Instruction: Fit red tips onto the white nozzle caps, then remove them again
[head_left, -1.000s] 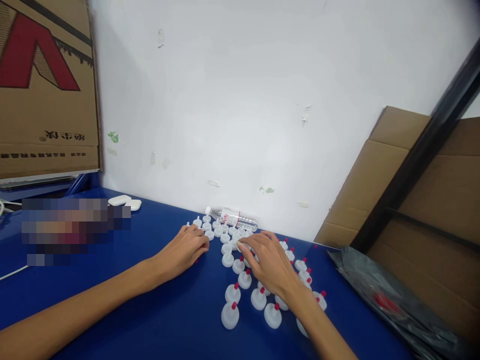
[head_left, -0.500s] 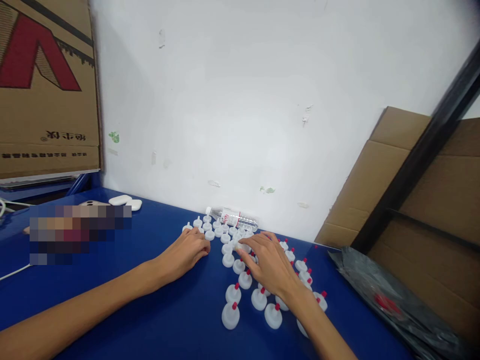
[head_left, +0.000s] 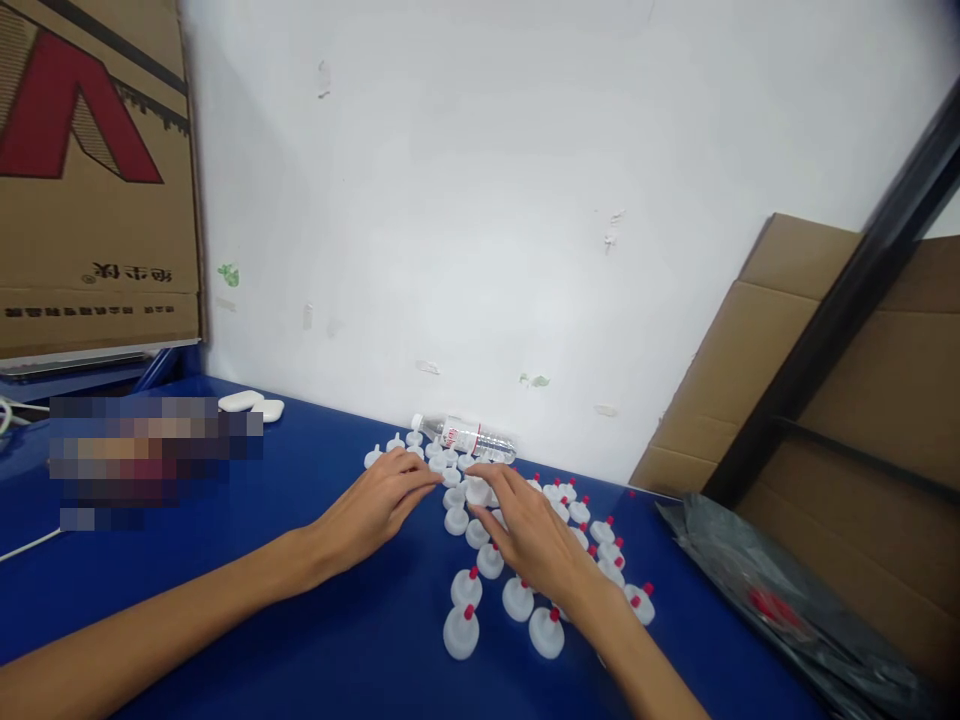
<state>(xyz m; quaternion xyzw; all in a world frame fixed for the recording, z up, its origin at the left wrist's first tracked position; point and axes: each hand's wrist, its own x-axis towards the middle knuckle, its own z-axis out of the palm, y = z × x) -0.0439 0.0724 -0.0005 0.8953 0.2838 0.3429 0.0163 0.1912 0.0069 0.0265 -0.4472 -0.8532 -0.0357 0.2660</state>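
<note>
Your left hand has slid toward 2 o'clock since half a second ago; fingers are now stretched flat, tips at the unplugged white caps near the wall, holding nothing. Your right hand has shifted toward 10 o'clock, so both hands now nearly meet. Its fingertips are pinched on one white cap at the cluster's far end. Red-plugged caps stand in rows at 6 o'clock of it, untouched. The water bottle lies against the wall at 12 o'clock, unmoved.
</note>
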